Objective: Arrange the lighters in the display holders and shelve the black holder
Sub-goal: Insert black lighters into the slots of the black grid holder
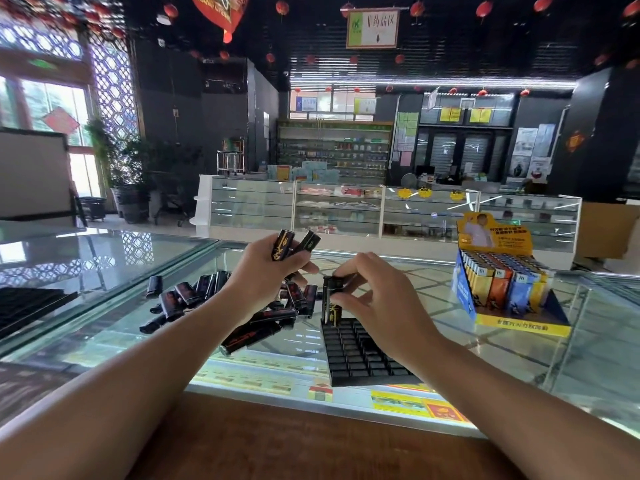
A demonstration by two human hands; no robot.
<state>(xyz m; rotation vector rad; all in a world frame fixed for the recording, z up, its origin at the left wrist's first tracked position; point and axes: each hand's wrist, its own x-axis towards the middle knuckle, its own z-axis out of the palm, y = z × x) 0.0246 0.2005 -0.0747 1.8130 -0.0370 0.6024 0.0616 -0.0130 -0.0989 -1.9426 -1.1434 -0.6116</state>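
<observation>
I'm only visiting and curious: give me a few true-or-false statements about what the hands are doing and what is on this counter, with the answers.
1. The left hand holds several black lighters. True.
2. The black holder is nearly full. False: almost all its slots are empty.
3. The right hand pinches a lighter that stands upright at the holder's far left corner. True.
4. The pile of loose lighters lies to the right of the holder. False: it lies to the holder's left, on the glass.
5. The yellow box is empty. False: it holds rows of coloured lighters.
</observation>
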